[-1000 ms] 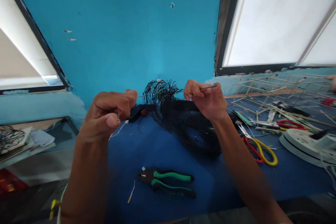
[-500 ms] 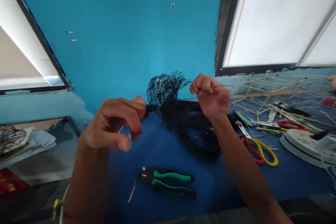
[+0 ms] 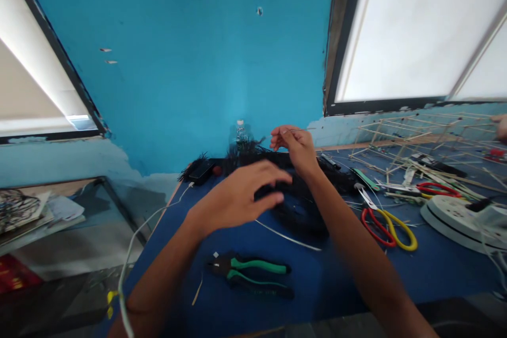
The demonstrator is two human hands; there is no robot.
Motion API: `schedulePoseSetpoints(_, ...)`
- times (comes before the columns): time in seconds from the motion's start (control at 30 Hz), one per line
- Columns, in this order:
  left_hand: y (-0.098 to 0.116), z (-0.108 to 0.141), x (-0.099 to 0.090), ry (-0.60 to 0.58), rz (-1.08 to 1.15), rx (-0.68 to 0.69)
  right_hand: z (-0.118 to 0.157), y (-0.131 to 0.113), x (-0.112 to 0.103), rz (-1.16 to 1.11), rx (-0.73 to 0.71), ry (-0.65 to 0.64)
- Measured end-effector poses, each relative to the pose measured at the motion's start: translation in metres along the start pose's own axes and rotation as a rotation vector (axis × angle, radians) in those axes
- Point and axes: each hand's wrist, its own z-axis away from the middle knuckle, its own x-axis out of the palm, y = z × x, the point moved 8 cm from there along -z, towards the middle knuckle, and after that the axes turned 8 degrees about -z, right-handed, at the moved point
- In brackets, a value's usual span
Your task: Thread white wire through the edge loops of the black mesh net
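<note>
My left hand (image 3: 245, 190) reaches over the middle of the blue table, its thumb and fingers apart and nothing visible between them. My right hand (image 3: 295, 145) is raised behind it, pinching a thin wire (image 3: 303, 129) that points to the right. Under and behind both hands lies a black bundle of wiry strands (image 3: 304, 216), partly hidden by them. A thin pale strand (image 3: 291, 236) lies below my left hand. Closer to me, pliers with green and black handles (image 3: 253, 273) rest on the table, beside a small pale sliver (image 3: 197, 290).
Scissors with red and yellow handles (image 3: 390, 227) and a white power strip (image 3: 459, 222) lie at the right. Behind them stands a frame of thin sticks (image 3: 428, 132), with another person's hand (image 3: 502, 127) beyond. A bottle (image 3: 241, 132), phone (image 3: 201, 170) and white cable (image 3: 134, 235) are also there.
My left hand has moved right towards my right hand and opened. My right hand has shifted slightly left and lower. The looped black strands have dropped, and the bottle and phone now show.
</note>
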Motion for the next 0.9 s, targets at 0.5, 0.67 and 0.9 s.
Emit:
schedulePoseSetpoints(0.5, -0.096, 0.009, -0.004, -0.115, -0.629, -0.559, 0.009, 0.005, 0.015, 0.445, -0.108, -0.105)
schedulePoseSetpoints(0.67, -0.112, 0.012, 0.005, -0.152, -0.566, -0.523, 0.026, -0.007, 0.044, 1.162, -0.394, -0.480)
schedulePoseSetpoints(0.9, -0.129, 0.011, 0.024, -0.198, -0.541, -0.484, 0.032, 0.034, 0.050, 1.452, -0.230, -0.532)
